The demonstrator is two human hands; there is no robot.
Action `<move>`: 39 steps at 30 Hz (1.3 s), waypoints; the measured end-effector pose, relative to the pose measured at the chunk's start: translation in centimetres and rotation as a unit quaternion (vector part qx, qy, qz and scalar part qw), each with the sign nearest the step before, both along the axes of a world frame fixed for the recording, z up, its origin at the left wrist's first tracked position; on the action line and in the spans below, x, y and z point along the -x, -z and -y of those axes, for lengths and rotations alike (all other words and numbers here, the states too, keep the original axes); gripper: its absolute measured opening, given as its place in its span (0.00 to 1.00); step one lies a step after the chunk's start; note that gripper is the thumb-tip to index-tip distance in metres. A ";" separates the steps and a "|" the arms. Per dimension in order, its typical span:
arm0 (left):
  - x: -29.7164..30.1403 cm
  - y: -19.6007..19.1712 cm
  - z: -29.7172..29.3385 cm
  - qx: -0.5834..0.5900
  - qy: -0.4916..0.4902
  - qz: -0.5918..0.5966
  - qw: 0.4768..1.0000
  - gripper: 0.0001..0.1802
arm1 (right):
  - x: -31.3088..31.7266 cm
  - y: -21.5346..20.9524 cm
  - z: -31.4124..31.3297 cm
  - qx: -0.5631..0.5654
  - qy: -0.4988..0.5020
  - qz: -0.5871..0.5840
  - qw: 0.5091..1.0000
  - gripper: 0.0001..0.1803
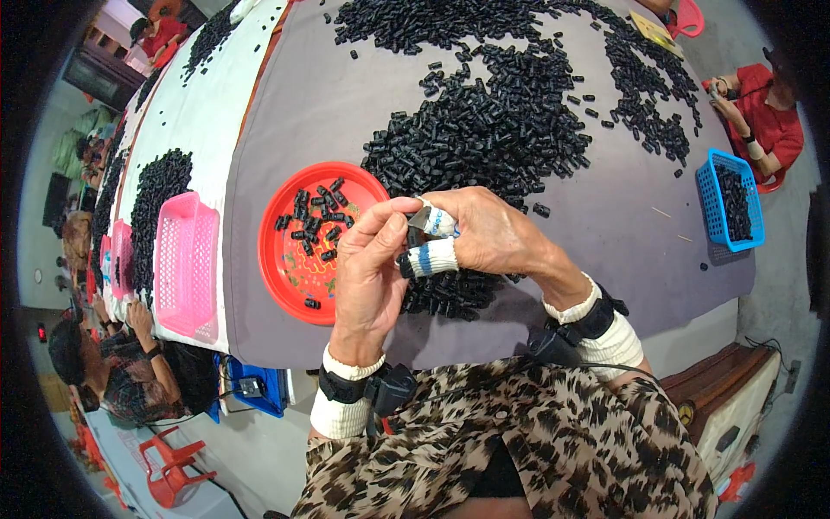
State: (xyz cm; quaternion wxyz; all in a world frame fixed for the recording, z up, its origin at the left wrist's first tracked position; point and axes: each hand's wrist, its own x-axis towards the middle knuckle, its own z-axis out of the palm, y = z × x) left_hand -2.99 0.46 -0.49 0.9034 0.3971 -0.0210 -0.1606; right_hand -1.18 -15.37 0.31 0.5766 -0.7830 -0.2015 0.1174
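Observation:
My left hand point(370, 268) is raised above the grey tabletop, its thumb and index finger pinched together. What it grips is mostly hidden; a bit of black point(404, 265) shows below, beside the other hand's wrapped finger. My right hand point(497, 229) meets it from the right, closed around a small flat grey piece point(419, 216) that looks like a blade. White wrapping with blue marks point(430, 259) covers fingers of that hand. Just left of my hands, a round red tray point(275, 268) holds several short black ribbed cylindrical parts point(311, 227).
A large heap of black parts point(484, 121) spreads beyond my hands. Pink baskets point(186, 268) stand at left, a blue basket point(718, 201) at far right. Co-workers sit at the right point(769, 130) and left point(130, 372). Thin sticks point(661, 212) lie on the table.

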 end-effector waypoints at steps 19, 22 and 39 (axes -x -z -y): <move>0.0 0.4 -0.1 -0.037 -0.025 -0.014 0.999 0.10 | 0.2 -0.3 0.5 0.024 -0.022 -0.018 0.999 0.22; 0.0 -0.4 -3.4 -0.107 -0.059 0.011 0.992 0.10 | 0.0 -0.2 0.0 -0.073 -0.011 0.049 0.996 0.17; -2.1 7.3 2.9 -0.629 -0.050 0.412 0.658 0.12 | 1.0 3.0 7.0 -0.099 0.157 -0.123 0.975 0.07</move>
